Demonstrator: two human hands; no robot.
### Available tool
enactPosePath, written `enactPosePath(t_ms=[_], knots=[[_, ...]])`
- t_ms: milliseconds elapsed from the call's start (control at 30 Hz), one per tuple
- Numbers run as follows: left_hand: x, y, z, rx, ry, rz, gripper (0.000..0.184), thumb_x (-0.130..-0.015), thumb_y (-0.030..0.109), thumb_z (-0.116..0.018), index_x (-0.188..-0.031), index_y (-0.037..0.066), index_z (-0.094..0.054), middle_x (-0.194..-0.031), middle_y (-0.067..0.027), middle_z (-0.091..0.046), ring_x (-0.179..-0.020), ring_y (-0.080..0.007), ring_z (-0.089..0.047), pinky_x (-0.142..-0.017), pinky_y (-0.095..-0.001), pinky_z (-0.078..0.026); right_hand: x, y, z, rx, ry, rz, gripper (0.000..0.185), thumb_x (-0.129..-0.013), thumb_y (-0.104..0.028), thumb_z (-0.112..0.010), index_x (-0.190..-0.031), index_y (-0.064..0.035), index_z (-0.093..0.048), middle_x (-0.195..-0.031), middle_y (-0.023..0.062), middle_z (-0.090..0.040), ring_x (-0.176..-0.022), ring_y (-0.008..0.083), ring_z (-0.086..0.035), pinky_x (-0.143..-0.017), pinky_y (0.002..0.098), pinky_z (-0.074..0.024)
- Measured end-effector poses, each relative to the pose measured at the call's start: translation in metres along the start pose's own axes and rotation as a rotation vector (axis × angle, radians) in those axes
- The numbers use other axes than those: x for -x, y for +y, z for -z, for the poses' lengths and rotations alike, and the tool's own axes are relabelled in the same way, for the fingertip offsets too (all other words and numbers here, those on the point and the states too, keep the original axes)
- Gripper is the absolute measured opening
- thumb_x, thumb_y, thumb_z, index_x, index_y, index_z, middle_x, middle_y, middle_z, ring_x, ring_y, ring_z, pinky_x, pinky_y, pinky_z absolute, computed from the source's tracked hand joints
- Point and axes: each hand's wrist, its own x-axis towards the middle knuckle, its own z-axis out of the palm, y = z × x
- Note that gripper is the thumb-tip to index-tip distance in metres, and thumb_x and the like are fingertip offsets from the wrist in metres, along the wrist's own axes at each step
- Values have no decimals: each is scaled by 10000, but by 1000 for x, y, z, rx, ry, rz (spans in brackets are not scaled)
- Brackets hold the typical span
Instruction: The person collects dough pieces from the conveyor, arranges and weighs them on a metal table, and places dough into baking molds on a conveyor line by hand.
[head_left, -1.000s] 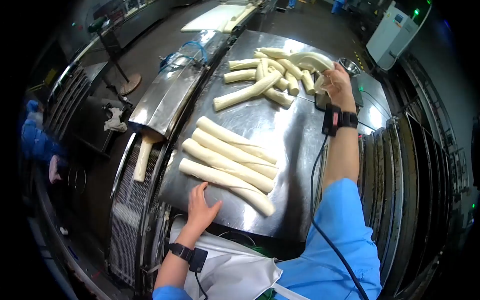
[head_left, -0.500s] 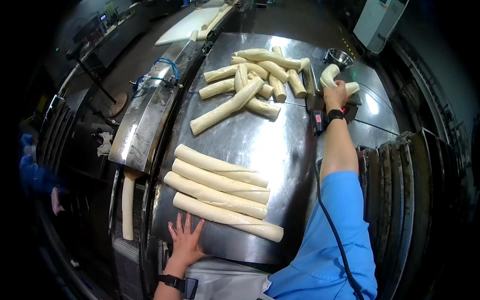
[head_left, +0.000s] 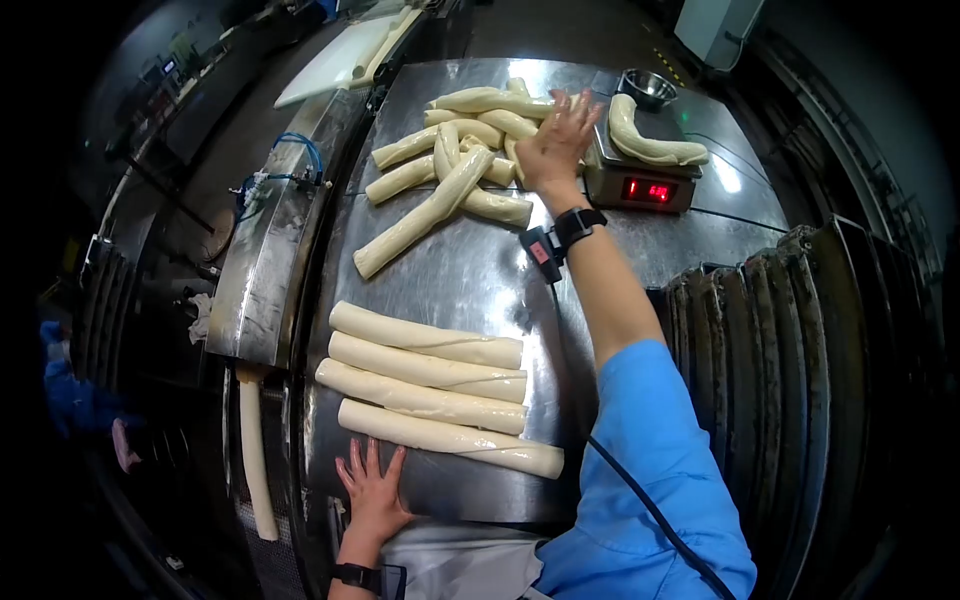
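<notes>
Weighing looks like the step in hand: one bent dough roll (head_left: 650,150) lies on the scale (head_left: 610,190), its display (head_left: 648,190) lit red, digits too blurred for me to read. Right hand (head_left: 560,145) is just left of the scale, over the near side of the dough pile (head_left: 420,215). Its grip is open, fingers spread, nothing held; can't tell if the fingertips touch dough. Left hand (head_left: 374,500) is well nearer the body than the scale and off to its left, grip open and empty, fingers fanned on the tabletop (head_left: 450,275) beside the nearest of four rolls in a row (head_left: 430,385). The row sits nearer the body than the scale, also to its left. Steel bowl (head_left: 648,90) is just beyond the scale.

To do it well, my read: keep both hands and the cable (head_left: 650,510) off the scale and let the digits settle before trusting them. The roll's right end reaches the pan edge, maybe past it; pull it inward so the pan takes all the weight, clear of the bowl. Lift pile pieces from underneath, near mid-length; they look soft and slick, so pinching an end could stretch them.
</notes>
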Motion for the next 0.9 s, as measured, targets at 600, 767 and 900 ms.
enactPosePath(t_ms=[600,767,900], knots=[[2,-2,-3,0,33,5,1093,-479,412,-868,-1429,258,-350,-1507,-198,-185,-1395,-460,-53,-1069,-678,-9,-1,65,16,289,-5,92,608,-728,-158,-623,-1297,0,-475,-1412,228,-351,-1351,455,-226,-1091,579,-197],[4,0,-3,71,82,-30,1106,-468,374,-869,-1437,317,-340,-1487,-173,-261,-1382,-460,-138,-1047,-699,-93,-33,131,51,608,-342,-119,309,-711,-157,-625,-990,-24,-628,-1012,173,-638,-1044,374,-577,-888,520,-429],[5,-2,-13,110,185,-86,1155,-456,392,-869,-1458,309,-300,-1506,-191,-211,-1388,-454,-125,-1040,-700,-115,-25,131,43,-11,-516,-31,326,-681,-160,-648,-939,39,-633,-843,186,-660,-787,328,-640,-705,391,-486]])
